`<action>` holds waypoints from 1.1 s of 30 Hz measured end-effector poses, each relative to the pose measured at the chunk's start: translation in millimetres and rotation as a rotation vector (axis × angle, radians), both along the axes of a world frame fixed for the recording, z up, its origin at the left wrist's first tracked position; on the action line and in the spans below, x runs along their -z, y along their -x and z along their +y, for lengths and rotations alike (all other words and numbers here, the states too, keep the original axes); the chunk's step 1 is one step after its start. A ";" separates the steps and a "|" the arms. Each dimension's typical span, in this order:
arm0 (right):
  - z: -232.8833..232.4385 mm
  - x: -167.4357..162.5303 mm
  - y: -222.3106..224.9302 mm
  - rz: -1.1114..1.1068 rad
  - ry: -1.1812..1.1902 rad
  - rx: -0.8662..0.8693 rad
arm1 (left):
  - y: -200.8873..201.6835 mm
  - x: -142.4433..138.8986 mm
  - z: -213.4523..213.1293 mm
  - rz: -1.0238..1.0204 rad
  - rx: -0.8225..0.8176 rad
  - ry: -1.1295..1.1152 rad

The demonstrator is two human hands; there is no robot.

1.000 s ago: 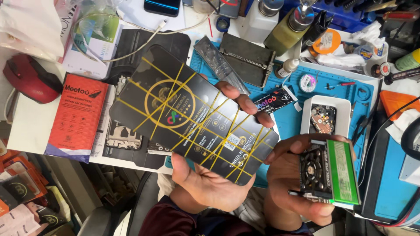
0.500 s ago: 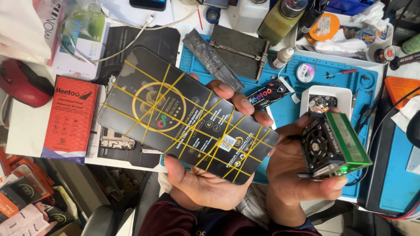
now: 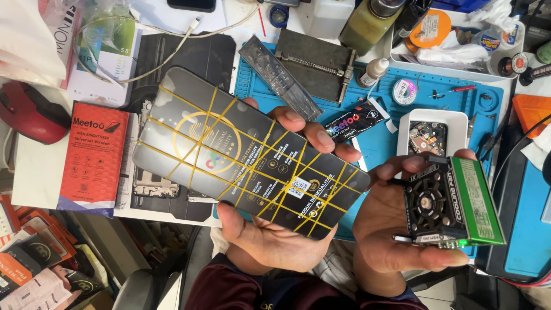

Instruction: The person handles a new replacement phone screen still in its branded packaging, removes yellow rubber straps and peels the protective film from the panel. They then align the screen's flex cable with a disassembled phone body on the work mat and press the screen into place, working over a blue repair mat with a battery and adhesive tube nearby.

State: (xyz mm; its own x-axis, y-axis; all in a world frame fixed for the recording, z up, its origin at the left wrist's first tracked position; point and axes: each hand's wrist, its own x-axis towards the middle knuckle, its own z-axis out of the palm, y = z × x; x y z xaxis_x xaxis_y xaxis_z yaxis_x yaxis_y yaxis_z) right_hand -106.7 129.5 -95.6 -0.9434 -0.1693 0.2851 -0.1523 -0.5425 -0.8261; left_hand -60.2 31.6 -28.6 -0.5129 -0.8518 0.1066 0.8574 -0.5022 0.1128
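Clearly, the left hand (image 3: 275, 241) held the black phone (image 3: 247, 166), already bound with yellow rubber bands, fingers curled round its edge above the blue mat (image 3: 488, 103), while the right hand (image 3: 396, 229) gripped a green cooling-fan box (image 3: 453, 201), not yet applied.

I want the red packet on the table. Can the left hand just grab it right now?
Probably not yet. The left hand is full, holding the black phone screen wrapped in yellow rubber bands. The flat red packet lies uncovered on the table nearby, so only the full hand hinders.
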 end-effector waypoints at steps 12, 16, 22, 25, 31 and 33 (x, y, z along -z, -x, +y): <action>5.2 18.7 -1.3 0.019 0.089 -0.010 | 3.2 -1.6 -3.0 -0.055 -0.012 0.037; 6.0 21.1 -1.5 0.045 0.079 -0.007 | 4.9 -0.9 -3.5 -0.055 -0.009 0.046; 7.7 23.0 1.9 0.114 -0.001 0.063 | 9.1 -1.8 -0.4 -0.082 -0.029 0.048; 6.6 16.9 1.4 0.176 -0.084 0.131 | 11.9 -3.6 -0.4 -0.083 -0.034 0.042; -23.9 -15.5 12.4 0.437 -0.236 0.338 | 17.5 -9.4 -0.5 -0.154 -0.025 0.051; -37.5 -32.7 24.9 0.632 -0.016 0.369 | 18.8 -11.4 -0.7 -0.175 -0.006 0.063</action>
State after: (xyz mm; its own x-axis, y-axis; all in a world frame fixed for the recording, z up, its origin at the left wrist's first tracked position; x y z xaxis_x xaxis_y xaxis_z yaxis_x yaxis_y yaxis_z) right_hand -131.5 91.9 -62.9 -0.5958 0.1193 0.7942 -0.7732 -0.3526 -0.5270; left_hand -79.0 30.9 -17.1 -0.5233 -0.8493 0.0697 0.8249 -0.4844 0.2912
